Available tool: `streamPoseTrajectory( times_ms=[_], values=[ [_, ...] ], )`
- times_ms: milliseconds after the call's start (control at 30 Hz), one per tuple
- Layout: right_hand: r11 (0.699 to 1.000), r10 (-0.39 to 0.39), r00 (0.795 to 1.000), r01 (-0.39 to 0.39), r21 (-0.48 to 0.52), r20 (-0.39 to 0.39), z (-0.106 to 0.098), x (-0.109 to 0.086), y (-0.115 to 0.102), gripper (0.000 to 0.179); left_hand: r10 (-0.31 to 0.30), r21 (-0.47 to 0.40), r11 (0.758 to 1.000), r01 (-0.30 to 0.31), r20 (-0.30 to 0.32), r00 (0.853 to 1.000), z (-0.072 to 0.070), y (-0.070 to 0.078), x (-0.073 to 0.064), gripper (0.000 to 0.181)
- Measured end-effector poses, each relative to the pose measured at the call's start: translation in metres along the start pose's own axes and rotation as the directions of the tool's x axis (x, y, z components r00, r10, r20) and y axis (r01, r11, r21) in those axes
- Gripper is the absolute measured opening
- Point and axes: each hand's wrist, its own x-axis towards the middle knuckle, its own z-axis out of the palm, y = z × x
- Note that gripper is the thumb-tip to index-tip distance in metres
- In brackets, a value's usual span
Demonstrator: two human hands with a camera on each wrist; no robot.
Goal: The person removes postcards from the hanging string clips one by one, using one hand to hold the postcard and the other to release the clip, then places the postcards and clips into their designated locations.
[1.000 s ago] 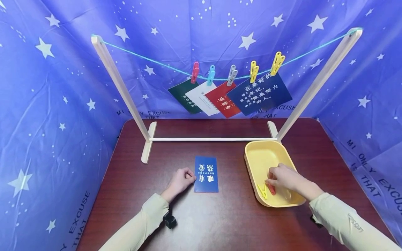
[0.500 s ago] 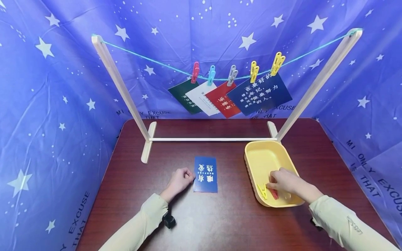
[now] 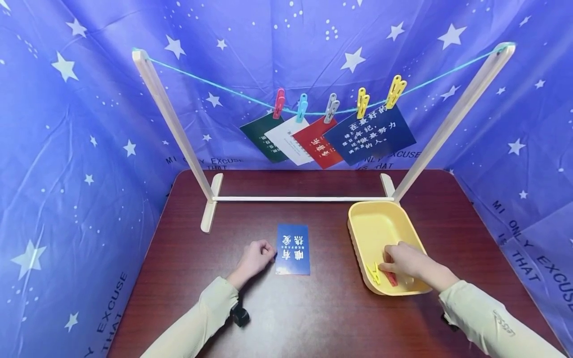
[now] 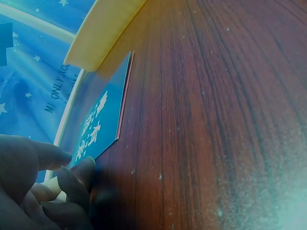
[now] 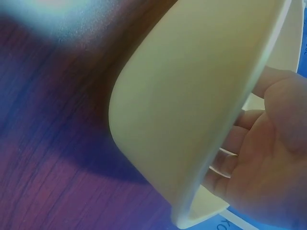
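A blue card (image 3: 293,248) with white characters lies in front of the rack, a thin reddish edge showing along its underside in the left wrist view. My left hand (image 3: 258,257) pinches the card's left edge between thumb (image 4: 85,167) and forefinger. Inside the yellow basket (image 3: 367,219) is my right hand (image 3: 405,258), fingers bent down at a red clothespin (image 3: 392,279). One end of that clothespin is under the fingertips; I cannot tell whether they grip it. Beside it lies a yellow clothespin (image 3: 374,273). The basket's wall hides the right fingertips in the right wrist view.
A wooden rack (image 3: 172,124) with a white crossbar (image 3: 286,199) stands at the table's back. Its turquoise string (image 3: 215,88) bears several clothespins and hanging cards: green (image 3: 261,139), white (image 3: 291,141), red (image 3: 320,144) and blue (image 3: 380,136). A starry curtain (image 3: 286,44) surrounds the table.
The blue card and left hand have shifted slightly left. Inside the basket, my right hand has moved a little toward the front right, and the red clothespin has shifted the same way.
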Motion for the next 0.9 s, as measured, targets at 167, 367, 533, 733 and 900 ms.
streamPoseTrajectory(
  times_ms=[167, 367, 533, 733, 900],
  values=[
    [1.000, 0.019, 1.000, -0.019, 0.010, 0.001, 0.002, -0.001, 0.001, 0.031, 0.012, 0.005, 1.000, -0.012, -0.015, 1.000, 0.000, -0.001, 0.000, 0.016],
    [0.999, 0.039, 0.999, -0.040, 0.017, 0.011, -0.002, -0.004, 0.001, 0.029, 0.003, -0.014, 1.000, -0.003, -0.012, 1.000, 0.001, -0.002, 0.000, 0.018],
    [0.999, 0.050, 0.998, -0.050, -0.005, -0.038, -0.012, -0.004, 0.000, 0.027, 0.002, -0.038, 0.999, -0.002, -0.024, 1.000, -0.002, -0.003, 0.000, 0.019],
    [0.992, 0.128, 0.990, -0.128, 0.013, -0.058, -0.016, -0.005, -0.001, 0.026, -0.005, -0.056, 0.998, 0.004, -0.017, 1.000, -0.004, -0.006, -0.004, 0.018],
    [0.980, 0.198, 0.976, -0.196, 0.026, -0.094, -0.021, -0.004, -0.008, 0.031, 0.007, -0.071, 0.997, -0.009, -0.030, 1.000, -0.005, -0.002, -0.009, 0.015]
  ],
)
